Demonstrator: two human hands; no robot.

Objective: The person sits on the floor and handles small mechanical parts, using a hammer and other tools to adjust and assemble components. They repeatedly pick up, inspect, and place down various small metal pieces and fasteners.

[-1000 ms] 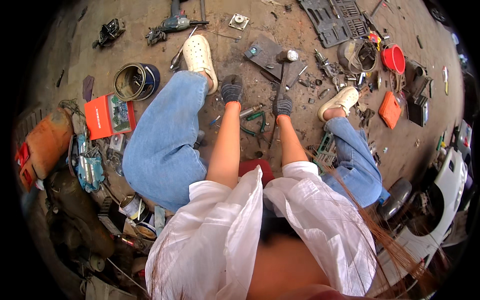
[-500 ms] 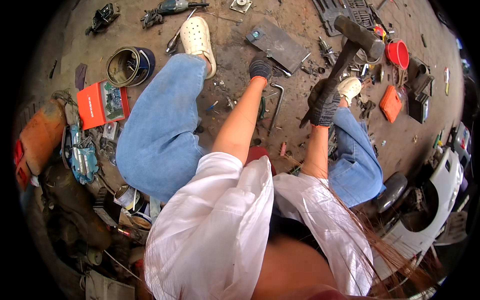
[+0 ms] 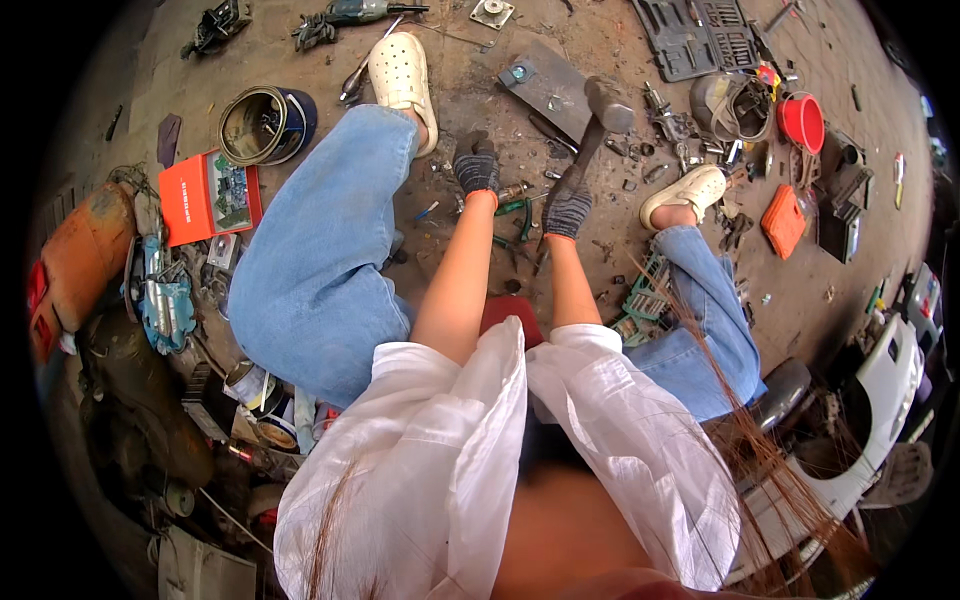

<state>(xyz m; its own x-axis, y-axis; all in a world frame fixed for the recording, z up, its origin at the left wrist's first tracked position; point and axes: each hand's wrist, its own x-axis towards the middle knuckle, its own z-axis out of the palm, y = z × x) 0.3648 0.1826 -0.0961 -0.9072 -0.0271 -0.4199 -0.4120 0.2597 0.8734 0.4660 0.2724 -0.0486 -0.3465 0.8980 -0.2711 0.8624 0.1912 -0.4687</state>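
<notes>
Both my hands wear dark grey knitted work gloves with orange cuffs. My right hand (image 3: pixel 567 212) is closed round the dark handle of a hammer (image 3: pixel 584 150). The hammer's heavy steel head points away from me, at the right edge of a flat dark metal plate (image 3: pixel 545 85) on the ground. Just left of it, my left hand (image 3: pixel 476 168) is held over the ground, seemingly empty, its fingers loosely apart. A small metal piece (image 3: pixel 516 73) sits on the plate's left end. Green-handled pliers (image 3: pixel 526 218) lie between my forearms.
Beyond my left knee stand a dark blue can (image 3: pixel 258 125) and an orange-red box (image 3: pixel 188 205). To the right are a red bucket (image 3: pixel 801 122), an orange case (image 3: pixel 783 221) and an open socket-set case (image 3: pixel 690 35). A power tool (image 3: pixel 350 12) lies at the far left. Small metal parts litter the ground.
My right hand has brought the hammer down and left, from raised on the right to near the plate. My left hand has drawn back leftward from the plate's near edge.
</notes>
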